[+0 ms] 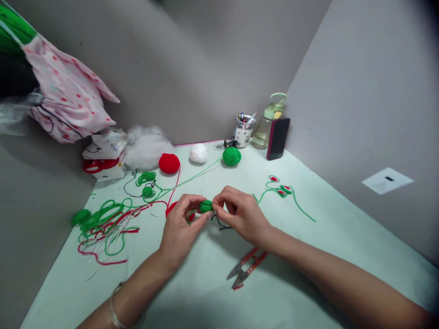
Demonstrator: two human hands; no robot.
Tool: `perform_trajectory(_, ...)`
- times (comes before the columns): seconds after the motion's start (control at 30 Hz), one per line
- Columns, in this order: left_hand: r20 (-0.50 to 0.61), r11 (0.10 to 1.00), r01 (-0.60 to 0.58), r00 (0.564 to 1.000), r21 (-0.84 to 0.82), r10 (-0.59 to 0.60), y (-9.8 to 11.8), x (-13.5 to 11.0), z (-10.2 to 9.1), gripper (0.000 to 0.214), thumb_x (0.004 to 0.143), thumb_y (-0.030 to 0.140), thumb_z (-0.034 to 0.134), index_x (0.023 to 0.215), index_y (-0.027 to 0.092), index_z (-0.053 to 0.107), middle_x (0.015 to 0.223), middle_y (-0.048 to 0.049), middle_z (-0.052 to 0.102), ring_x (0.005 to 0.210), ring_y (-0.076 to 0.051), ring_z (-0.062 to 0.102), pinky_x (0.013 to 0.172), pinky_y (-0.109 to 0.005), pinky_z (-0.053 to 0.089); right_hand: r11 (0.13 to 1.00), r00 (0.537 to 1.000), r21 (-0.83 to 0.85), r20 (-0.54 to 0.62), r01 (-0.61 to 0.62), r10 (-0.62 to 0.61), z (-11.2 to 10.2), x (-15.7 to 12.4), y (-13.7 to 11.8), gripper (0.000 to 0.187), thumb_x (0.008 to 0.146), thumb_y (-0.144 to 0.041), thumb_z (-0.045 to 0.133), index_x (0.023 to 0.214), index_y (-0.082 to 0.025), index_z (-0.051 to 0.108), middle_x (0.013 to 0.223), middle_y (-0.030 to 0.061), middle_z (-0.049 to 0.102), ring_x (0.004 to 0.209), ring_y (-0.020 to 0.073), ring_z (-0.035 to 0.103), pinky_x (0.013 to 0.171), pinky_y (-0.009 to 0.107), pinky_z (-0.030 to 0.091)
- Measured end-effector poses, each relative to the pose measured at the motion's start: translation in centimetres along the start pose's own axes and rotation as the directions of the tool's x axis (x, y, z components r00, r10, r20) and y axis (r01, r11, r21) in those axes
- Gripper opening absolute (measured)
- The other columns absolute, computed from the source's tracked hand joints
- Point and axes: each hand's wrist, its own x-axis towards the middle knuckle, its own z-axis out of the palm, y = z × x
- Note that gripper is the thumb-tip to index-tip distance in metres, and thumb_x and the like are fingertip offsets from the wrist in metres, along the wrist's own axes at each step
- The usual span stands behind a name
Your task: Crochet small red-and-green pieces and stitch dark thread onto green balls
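Both hands meet above the middle of the pale green table (308, 256). My left hand (180, 228) pinches a small green crocheted piece (206, 206) that has a red part under it. My right hand (240, 212) is closed in a pinch at the right side of that piece, where a thin dark thread (221, 224) hangs down. I cannot make out whether a needle is in those fingers. Orange thread snips (247, 267) lie on the table just below my right wrist.
Loose green and red yarn (103, 226) is tangled at the left. Red (169, 163), white (198, 153) and green (232, 156) yarn balls sit at the back beside white stuffing (146, 146). A pen cup (243, 130), bottle (267, 123) and phone (277, 138) stand in the corner. Small finished crochet pieces (279, 188) lie right.
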Motion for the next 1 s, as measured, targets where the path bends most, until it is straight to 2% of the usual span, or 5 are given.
perform_trajectory(0.17, 0.027, 0.998, -0.064, 0.998, 0.004, 0.064, -0.1, 0.4, -0.6, 0.017, 0.078, 0.020, 0.074, 0.095, 0.020, 0.070, 0.092, -0.0026, 0.066, 0.087, -0.017, 0.067, 0.081, -0.029, 0.054, 0.702, 0.886, 0.546, 0.351, -0.458, 0.304, 0.0, 0.5, -0.4, 0.020, 0.080, -0.035, 0.073, 0.080, -0.016, 0.067, 0.055, -0.0088, 0.039, 0.047, 0.0056, 0.025, 0.046, 0.022, 0.018)
perform_trajectory(0.3, 0.020, 0.999, 0.018, 1.000, -0.035, -0.017, -0.1, 1.3, -1.4, 0.017, 0.075, 0.021, 0.077, 0.090, 0.020, 0.072, 0.094, -0.0030, 0.070, 0.088, -0.018, 0.068, 0.082, -0.030, 0.053, 0.538, 0.830, 0.638, 0.489, -0.550, 0.268, 0.2, 0.6, -0.5, 0.026, 0.074, -0.037, 0.081, 0.074, -0.015, 0.066, 0.052, -0.0097, 0.038, 0.044, 0.0038, 0.023, 0.043, 0.022, 0.013)
perform_trajectory(0.47, 0.099, 0.993, 0.105, 0.990, -0.057, -0.099, -0.3, 1.6, -2.0, 0.023, 0.080, 0.031, 0.079, 0.100, 0.021, 0.073, 0.095, -0.0038, 0.074, 0.088, -0.019, 0.067, 0.081, -0.030, 0.051, 0.458, 0.819, 0.679, 0.476, -0.574, 0.321, -0.8, 1.1, 0.0, 0.032, 0.075, -0.041, 0.083, 0.082, -0.012, 0.071, 0.065, -0.0047, 0.055, 0.042, 0.0002, 0.022, 0.042, 0.021, 0.010)
perform_trajectory(0.8, 0.056, 0.995, 0.096, 0.994, -0.005, -0.096, -0.2, 1.6, -2.4, 0.027, 0.088, 0.033, 0.069, 0.114, 0.027, 0.072, 0.099, -0.0023, 0.068, 0.086, -0.017, 0.060, 0.083, -0.031, 0.046, 0.475, 0.805, 0.651, 0.480, -0.593, 0.348, -1.1, 1.3, -0.1, 0.028, 0.074, -0.036, 0.083, 0.074, -0.014, 0.066, 0.064, -0.0051, 0.055, 0.042, -0.0002, 0.020, 0.043, 0.021, 0.010)
perform_trajectory(1.0, 0.076, 0.995, 0.093, 0.993, 0.040, -0.095, 0.4, 1.3, -2.1, 0.023, 0.086, 0.034, 0.069, 0.106, 0.022, 0.072, 0.091, -0.0022, 0.067, 0.081, -0.018, 0.058, 0.079, -0.031, 0.045, 0.816, 0.941, 0.471, 0.203, -0.335, 0.270, -0.5, 0.4, -0.9, 0.026, 0.081, -0.040, 0.079, 0.087, -0.017, 0.068, 0.069, -0.0049, 0.053, 0.053, 0.0058, 0.035, 0.048, 0.022, 0.027)
